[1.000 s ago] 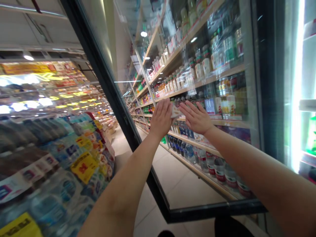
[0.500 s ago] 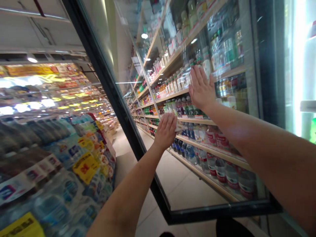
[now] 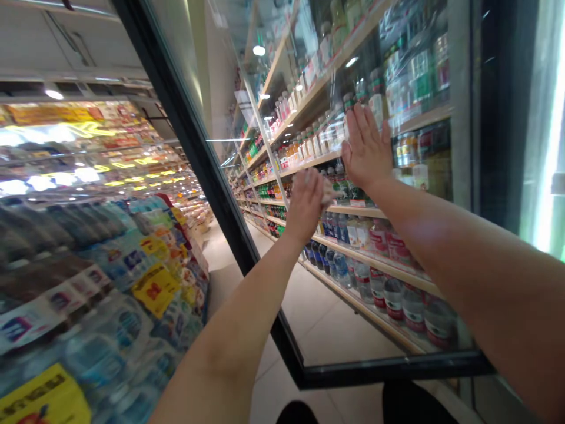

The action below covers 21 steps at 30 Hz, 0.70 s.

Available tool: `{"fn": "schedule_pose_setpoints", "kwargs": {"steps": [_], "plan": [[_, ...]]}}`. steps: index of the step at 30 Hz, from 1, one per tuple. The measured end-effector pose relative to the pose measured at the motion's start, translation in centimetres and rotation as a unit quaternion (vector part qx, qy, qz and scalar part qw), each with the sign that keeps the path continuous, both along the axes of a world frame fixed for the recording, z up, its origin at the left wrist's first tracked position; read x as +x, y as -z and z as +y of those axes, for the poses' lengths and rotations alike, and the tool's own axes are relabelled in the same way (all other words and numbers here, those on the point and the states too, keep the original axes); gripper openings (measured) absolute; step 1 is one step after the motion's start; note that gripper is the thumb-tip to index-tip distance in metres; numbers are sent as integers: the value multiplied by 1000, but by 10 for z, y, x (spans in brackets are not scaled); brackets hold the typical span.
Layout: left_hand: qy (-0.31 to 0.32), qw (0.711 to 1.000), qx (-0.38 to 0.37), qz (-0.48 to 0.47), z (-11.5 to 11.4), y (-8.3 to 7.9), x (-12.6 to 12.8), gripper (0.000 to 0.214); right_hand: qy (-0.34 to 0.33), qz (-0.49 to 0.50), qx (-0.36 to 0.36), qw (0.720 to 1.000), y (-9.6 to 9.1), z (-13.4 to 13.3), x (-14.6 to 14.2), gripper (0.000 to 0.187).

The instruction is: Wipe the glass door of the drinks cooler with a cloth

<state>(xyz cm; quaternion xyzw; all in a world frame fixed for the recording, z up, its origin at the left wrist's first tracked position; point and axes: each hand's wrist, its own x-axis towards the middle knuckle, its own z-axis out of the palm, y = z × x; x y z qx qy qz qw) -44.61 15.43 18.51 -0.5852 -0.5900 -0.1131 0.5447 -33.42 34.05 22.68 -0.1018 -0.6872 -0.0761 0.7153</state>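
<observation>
A glass door (image 3: 335,330) with a black frame stands swung out in front of me, seen at a slant. My left hand (image 3: 306,203), slightly blurred, presses a crumpled pale cloth (image 3: 329,193) against the pane, with the cloth showing past its fingertips on the right. Higher and to the right, my right hand (image 3: 368,147) lies flat on the same glass, fingers stretched upward, holding nothing. Whether the cloth is fabric or paper is hard to make out.
Shelves of drink bottles (image 3: 399,306) show in the glass. On the left stand stacked packs of bottled water (image 3: 97,347) with yellow price signs (image 3: 156,288). A tiled floor (image 3: 326,315) runs below, and a bright light strip (image 3: 551,135) glows at the right.
My left hand has moved up and slightly right across the glass with the cloth. My right hand stays flat on the pane, while the view has shifted a little.
</observation>
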Motion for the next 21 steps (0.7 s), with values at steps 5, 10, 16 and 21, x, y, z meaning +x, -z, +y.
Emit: {"fn": "schedule_pose_setpoints", "kwargs": {"steps": [5, 10, 16, 21], "plan": [[-21, 992, -110, 64, -5, -17, 3, 56, 0, -13, -2, 1000, 2, 0, 1, 63], [-19, 979, 195, -50, -16, -24, -16, 62, 3, -13, 8, 1000, 3, 0, 4, 64], [-8, 997, -29, 73, -19, 20, 1, 59, 8, -24, -13, 1000, 1, -5, 6, 65], [-50, 998, 13, 42, -27, -10, -2, 64, 27, -40, -35, 998, 2, -14, 13, 63]]}}
